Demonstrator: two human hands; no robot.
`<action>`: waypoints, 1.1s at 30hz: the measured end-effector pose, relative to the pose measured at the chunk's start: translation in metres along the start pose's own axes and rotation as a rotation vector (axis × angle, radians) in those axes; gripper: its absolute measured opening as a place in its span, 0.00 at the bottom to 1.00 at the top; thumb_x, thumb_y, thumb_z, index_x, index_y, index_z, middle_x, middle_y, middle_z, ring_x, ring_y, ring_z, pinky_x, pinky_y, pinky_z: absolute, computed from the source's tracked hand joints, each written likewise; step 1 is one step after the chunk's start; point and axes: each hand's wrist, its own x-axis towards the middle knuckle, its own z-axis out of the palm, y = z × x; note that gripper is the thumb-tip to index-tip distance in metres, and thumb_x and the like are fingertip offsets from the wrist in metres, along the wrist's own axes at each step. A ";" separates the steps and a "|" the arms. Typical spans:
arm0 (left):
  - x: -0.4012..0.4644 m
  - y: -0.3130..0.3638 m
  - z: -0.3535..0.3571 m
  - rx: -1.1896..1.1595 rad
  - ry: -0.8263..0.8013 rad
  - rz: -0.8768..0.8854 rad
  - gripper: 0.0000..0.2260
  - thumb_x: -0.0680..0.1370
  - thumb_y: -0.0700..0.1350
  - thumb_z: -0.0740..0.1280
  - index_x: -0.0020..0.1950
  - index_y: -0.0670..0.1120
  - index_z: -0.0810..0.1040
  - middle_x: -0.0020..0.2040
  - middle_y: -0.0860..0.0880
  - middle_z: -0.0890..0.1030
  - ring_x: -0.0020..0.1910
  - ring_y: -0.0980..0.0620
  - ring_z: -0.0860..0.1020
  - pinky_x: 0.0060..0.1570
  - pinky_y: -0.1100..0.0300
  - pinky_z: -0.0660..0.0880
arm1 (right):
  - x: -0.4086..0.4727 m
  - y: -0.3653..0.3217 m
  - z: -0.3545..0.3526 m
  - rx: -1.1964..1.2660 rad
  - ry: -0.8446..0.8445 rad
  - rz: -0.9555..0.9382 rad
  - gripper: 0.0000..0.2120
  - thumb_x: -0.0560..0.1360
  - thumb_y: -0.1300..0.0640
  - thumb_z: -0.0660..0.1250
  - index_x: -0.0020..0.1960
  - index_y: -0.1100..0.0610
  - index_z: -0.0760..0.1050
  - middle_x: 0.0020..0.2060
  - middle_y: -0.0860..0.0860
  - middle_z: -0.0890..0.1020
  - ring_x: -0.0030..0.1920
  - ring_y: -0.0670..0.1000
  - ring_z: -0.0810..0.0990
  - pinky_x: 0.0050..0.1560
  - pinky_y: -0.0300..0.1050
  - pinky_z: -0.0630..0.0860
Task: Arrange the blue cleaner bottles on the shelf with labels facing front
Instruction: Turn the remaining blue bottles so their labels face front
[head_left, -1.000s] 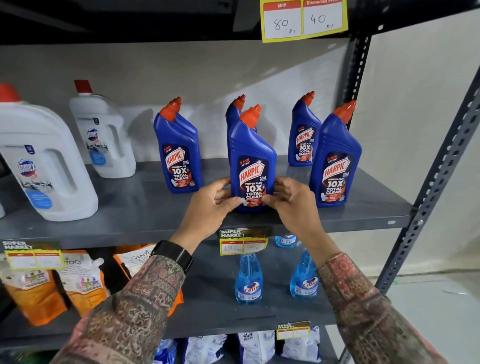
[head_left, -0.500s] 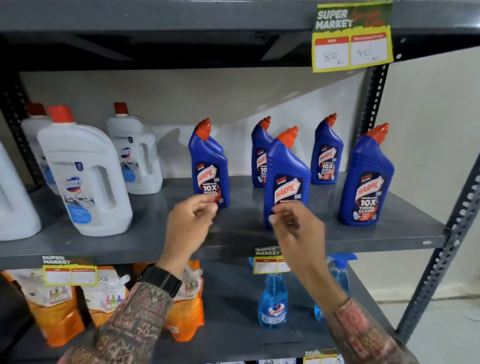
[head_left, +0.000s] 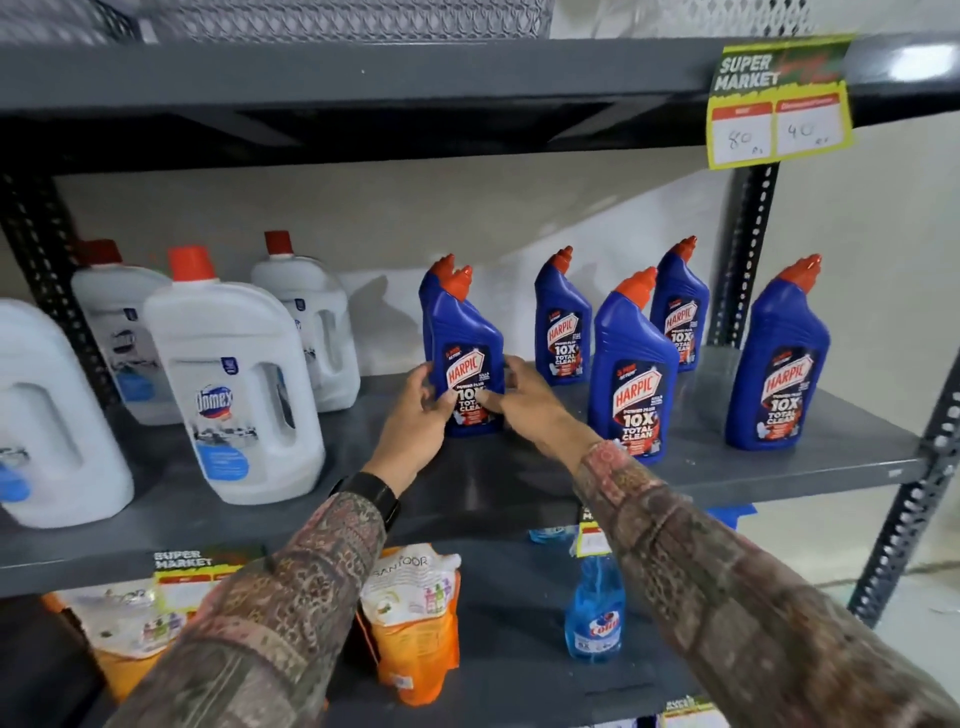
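On the shelf (head_left: 519, 483), toward its left among the blue bottles, the leftmost front bottle (head_left: 467, 358) stands upright, long axis vertical, label facing you. Your left hand (head_left: 415, 415) and right hand (head_left: 524, 400) clasp its lower body from either side, fingers curled on it, equally near.

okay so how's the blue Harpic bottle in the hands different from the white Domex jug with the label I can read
The Harpic bottle is blue, slim and has an angled orange nozzle; the Domex jug is white, bulkier, with a built-in handle and a straight red cap. The Harpic bottle is gripped on both sides by the left hand and right hand; the Domex jug stands untouched. Both stand upright on the same grey shelf, labels facing front.
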 end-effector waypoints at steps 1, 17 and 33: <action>-0.003 0.001 -0.001 0.001 -0.001 0.007 0.22 0.85 0.43 0.64 0.80 0.47 0.66 0.69 0.45 0.80 0.64 0.51 0.80 0.64 0.55 0.76 | -0.004 -0.001 0.001 0.001 0.017 -0.007 0.25 0.77 0.62 0.72 0.72 0.55 0.69 0.64 0.53 0.82 0.63 0.54 0.81 0.67 0.58 0.78; -0.062 0.000 -0.018 0.002 -0.001 0.080 0.24 0.83 0.46 0.69 0.77 0.55 0.65 0.57 0.60 0.80 0.51 0.72 0.81 0.53 0.65 0.80 | -0.074 0.011 -0.009 -0.083 0.004 -0.152 0.29 0.76 0.59 0.75 0.73 0.55 0.68 0.61 0.47 0.81 0.61 0.48 0.81 0.61 0.51 0.82; -0.063 -0.017 -0.035 -0.034 -0.059 0.053 0.29 0.82 0.41 0.70 0.81 0.52 0.65 0.68 0.50 0.82 0.63 0.59 0.81 0.62 0.59 0.78 | -0.075 0.014 0.000 -0.086 -0.014 -0.192 0.31 0.75 0.61 0.76 0.75 0.53 0.68 0.59 0.47 0.83 0.54 0.41 0.83 0.53 0.37 0.81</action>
